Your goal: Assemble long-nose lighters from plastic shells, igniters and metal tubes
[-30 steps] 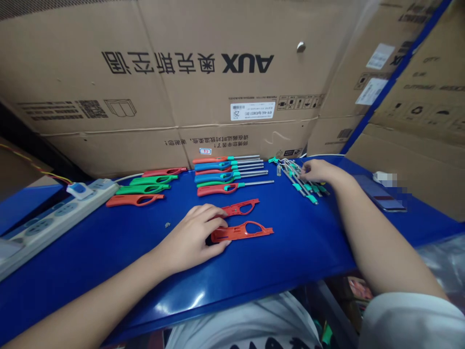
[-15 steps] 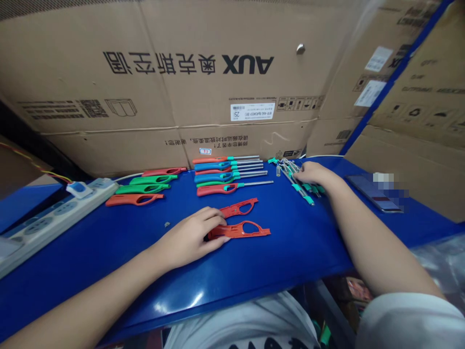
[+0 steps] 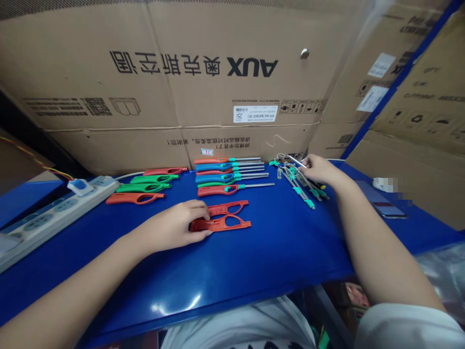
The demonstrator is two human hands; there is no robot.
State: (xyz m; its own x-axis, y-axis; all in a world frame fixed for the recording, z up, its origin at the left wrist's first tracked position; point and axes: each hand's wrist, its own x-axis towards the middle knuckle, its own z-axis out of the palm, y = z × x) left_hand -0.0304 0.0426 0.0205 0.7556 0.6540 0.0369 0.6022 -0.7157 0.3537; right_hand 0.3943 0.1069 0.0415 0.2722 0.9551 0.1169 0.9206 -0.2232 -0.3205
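Observation:
My left hand [image 3: 173, 225] is closed on the end of a red plastic handle shell [image 3: 222, 224] lying on the blue table [image 3: 232, 261]. A second red shell [image 3: 228, 208] lies just behind it, touching it. My right hand [image 3: 317, 168] pinches a thin metal wire part [image 3: 288, 158] lifted slightly from a pile of metal tubes with teal tips [image 3: 300, 182] at the back right.
Several finished lighters with metal tubes [image 3: 228, 174] lie in a row at the back centre. Green and red handle shells [image 3: 143, 186] lie to their left. A white power strip [image 3: 47, 213] runs along the left. Cardboard boxes [image 3: 203, 77] wall the back. A phone [image 3: 385, 198] lies far right.
My left hand slid the near red shell left and back until it touches the other shell. My right hand lifted a wire part out of the tube pile.

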